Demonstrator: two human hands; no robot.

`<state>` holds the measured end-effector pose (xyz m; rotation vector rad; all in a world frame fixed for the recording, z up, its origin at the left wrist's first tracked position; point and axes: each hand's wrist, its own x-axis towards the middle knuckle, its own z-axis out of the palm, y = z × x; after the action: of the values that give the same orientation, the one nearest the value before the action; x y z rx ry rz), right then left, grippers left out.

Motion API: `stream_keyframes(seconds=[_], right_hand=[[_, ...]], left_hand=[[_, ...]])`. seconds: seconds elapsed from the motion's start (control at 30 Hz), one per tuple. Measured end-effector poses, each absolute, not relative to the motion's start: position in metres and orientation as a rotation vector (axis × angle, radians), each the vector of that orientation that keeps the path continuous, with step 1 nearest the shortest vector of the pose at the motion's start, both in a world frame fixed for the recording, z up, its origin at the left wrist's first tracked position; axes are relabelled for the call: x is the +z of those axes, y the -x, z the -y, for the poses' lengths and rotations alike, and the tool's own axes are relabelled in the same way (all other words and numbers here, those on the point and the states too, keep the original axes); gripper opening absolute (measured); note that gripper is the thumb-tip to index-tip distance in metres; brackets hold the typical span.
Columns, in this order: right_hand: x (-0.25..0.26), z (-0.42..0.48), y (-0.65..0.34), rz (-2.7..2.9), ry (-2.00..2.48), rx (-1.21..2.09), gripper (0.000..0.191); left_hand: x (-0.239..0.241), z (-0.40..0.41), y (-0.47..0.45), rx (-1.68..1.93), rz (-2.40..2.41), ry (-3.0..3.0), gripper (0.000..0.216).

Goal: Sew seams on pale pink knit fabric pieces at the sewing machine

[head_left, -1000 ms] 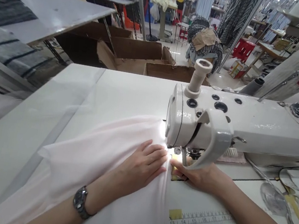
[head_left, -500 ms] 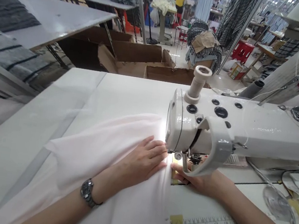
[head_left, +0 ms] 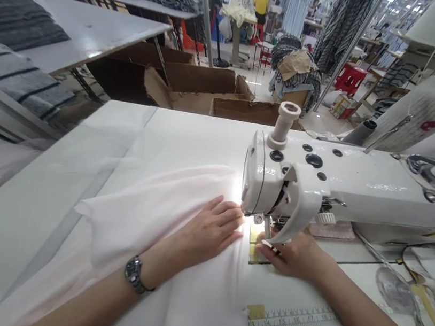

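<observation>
A white industrial sewing machine head (head_left: 291, 187) stands on the white table (head_left: 85, 128), its presser foot (head_left: 259, 220) low at the front. My left hand (head_left: 212, 227) lies flat on the sheer pale pink fabric (head_left: 181, 309), close to the left of the foot. A dark wristwatch (head_left: 134, 274) sits on that wrist. My right hand (head_left: 289, 255) is just right of the foot, its fingertips over a yellow patch on the table and partly hidden behind the machine's white finger guard. Nothing shows in that hand clearly.
A measuring scale (head_left: 292, 320) is fixed along the table's front. A clear plastic piece (head_left: 397, 292) and wires lie at right. Open cardboard boxes (head_left: 211, 89) stand beyond the table, striped cloth lies on a left bench (head_left: 22, 22), and a co-worker in yellow (head_left: 261, 2) is far back.
My right hand's fingers have slid slightly right of the foot, showing more of the yellow patch. The whole view has shifted a little, and the fabric lies much as before.
</observation>
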<state>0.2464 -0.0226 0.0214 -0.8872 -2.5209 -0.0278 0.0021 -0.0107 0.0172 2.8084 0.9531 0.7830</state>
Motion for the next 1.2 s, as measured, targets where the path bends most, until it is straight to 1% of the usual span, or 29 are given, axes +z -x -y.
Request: stream_keyframes(seconds=[0.07,0.17,0.27,0.33,0.37,0.43,0.5,0.57,0.63,0.77,0.9,1.03,1.1,1.2], right_hand=[[0.017,0.017,-0.249,2.468,1.047,0.006,0.034],[0.010,0.008,-0.253,2.382,1.233,-0.004,0.030],[0.009,0.003,-0.256,2.368,1.305,-0.021,0.031],[0.013,0.003,-0.258,2.392,1.293,-0.031,0.028],[0.015,0.003,-0.258,2.410,1.273,-0.039,0.026],[0.019,0.005,-0.259,2.449,1.217,-0.058,0.025],[0.021,0.007,-0.259,2.491,1.154,-0.076,0.027],[0.021,0.010,-0.258,2.537,1.090,-0.081,0.031],[0.023,0.013,-0.256,2.584,1.036,-0.070,0.035],[0.028,0.018,-0.252,2.655,0.894,-0.115,0.040],[0.028,0.021,-0.251,2.653,0.836,-0.126,0.042],[0.026,0.019,-0.251,2.708,0.846,-0.050,0.043],[0.028,0.017,-0.250,2.768,0.859,0.007,0.041],[0.034,0.020,-0.251,2.828,0.919,-0.004,0.036]], left_hand=[[0.016,0.010,-0.002,0.762,-0.964,-2.799,0.026],[0.014,0.010,0.000,0.724,-0.974,-2.799,0.027],[0.016,0.011,0.002,0.698,-0.946,-2.840,0.029],[0.021,0.013,0.003,0.634,-0.931,-2.871,0.031],[0.025,0.014,0.002,0.581,-0.941,-2.880,0.034],[0.033,0.020,0.000,0.453,-1.000,-2.877,0.047],[0.040,0.028,-0.003,0.337,-1.081,-2.845,0.062],[0.041,0.038,-0.006,0.281,-1.145,-2.811,0.068],[0.036,0.048,-0.006,0.302,-1.171,-2.789,0.065],[0.020,0.062,-0.004,0.472,-1.128,-2.791,0.049],[0.016,0.070,-0.005,0.513,-1.121,-2.862,0.050],[0.018,0.092,-0.011,0.602,-1.068,-2.919,0.037],[0.018,0.107,-0.012,0.594,-1.056,-2.933,0.040],[0.017,0.120,-0.007,0.464,-1.042,-2.970,0.055]])
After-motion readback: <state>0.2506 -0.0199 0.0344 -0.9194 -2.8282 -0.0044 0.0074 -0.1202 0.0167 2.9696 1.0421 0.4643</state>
